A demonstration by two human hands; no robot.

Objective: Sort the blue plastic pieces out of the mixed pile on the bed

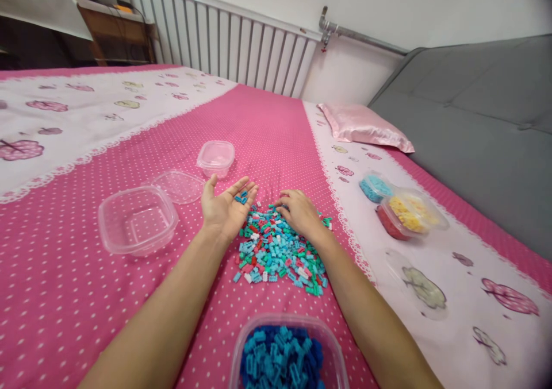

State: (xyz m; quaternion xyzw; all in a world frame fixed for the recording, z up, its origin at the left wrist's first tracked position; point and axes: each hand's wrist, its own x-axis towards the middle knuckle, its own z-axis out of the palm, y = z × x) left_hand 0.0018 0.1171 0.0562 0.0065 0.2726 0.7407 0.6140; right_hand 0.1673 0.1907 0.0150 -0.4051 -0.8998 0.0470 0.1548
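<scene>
My left hand point(225, 208) is palm up with its fingers stretched out, and a few small blue toy bricks point(242, 197) lie loose on the fingers. Beside it spreads a pile of small toy bricks point(280, 245) in light blue, green, pink, red and white. Over the far side of this pile my right hand point(298, 211) reaches down with bent fingers; its fingertips are at the bricks, and whatever they pinch is too small to make out. Nearest to me, between my forearms, stands a clear plastic tub point(332, 343) holding blue bricks point(280, 357).
On the left stand a larger clear tub point(138, 219), a clear lid point(179, 186) and a smaller tub point(216, 156). To the right are tubs of light blue bricks point(375, 187) and yellow bricks point(407, 214), plus a clear lid point(420, 282). A pink pillow point(364, 126) lies farther back.
</scene>
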